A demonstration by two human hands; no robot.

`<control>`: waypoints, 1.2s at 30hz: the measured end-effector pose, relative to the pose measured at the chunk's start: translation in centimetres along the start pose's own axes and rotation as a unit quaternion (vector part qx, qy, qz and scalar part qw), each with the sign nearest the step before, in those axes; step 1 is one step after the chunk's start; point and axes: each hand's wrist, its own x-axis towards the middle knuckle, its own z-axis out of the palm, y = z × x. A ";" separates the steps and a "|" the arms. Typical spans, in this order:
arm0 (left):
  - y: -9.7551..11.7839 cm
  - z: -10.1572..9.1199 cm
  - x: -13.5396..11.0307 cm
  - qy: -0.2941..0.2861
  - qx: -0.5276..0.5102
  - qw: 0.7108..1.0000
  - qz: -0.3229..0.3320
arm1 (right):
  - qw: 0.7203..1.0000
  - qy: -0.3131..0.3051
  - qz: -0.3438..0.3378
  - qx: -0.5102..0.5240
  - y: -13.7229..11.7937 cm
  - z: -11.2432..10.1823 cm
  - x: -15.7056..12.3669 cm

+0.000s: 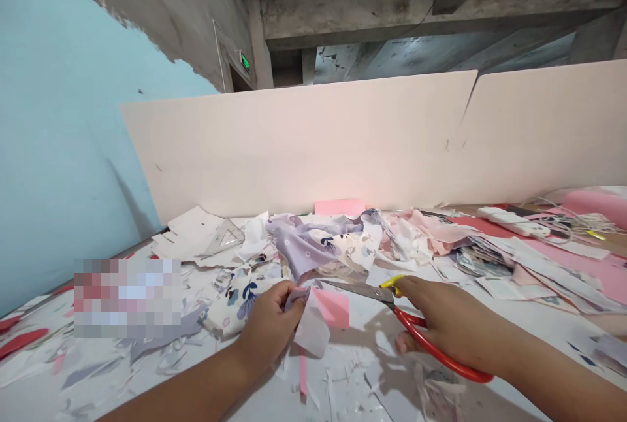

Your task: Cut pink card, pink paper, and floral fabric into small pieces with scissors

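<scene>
My right hand (443, 317) is shut around the red loop handles of a pair of scissors (357, 290), whose steel blades point left. My left hand (268, 327) pinches a small lilac fabric scrap (296, 299) just left of the blade tips. A white piece of paper or fabric (312, 324) and a pink square (333, 308) lie directly beside that hand, partly under the scissors' reach. Behind my left hand lies a cream floral fabric (242, 298), and a crumpled lilac floral cloth (306, 245) sits farther back.
Paper and fabric scraps cover the white work table (343, 376). A clear set square (225, 237) lies back left, and a white power strip (509, 221) with tangled cables lies back right. A pale pink board (294, 147) stands along the back, beside a blue wall (63, 147).
</scene>
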 end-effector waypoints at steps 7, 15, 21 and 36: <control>1.3 -0.3 -0.5 -0.011 0.152 0.987 0.041 | 0.999 -0.017 0.046 0.015 0.3 0.2 0.1; 1.3 -0.9 0.0 -0.096 0.270 0.957 0.054 | 0.999 -0.007 0.031 0.011 1.0 1.2 0.4; 2.4 -1.4 0.2 -0.098 0.339 0.927 0.130 | 0.999 -0.020 0.042 0.012 0.6 0.8 0.3; 3.2 -2.1 1.2 -0.099 0.062 0.992 0.050 | 0.996 -0.047 0.023 0.066 -0.1 0.7 0.2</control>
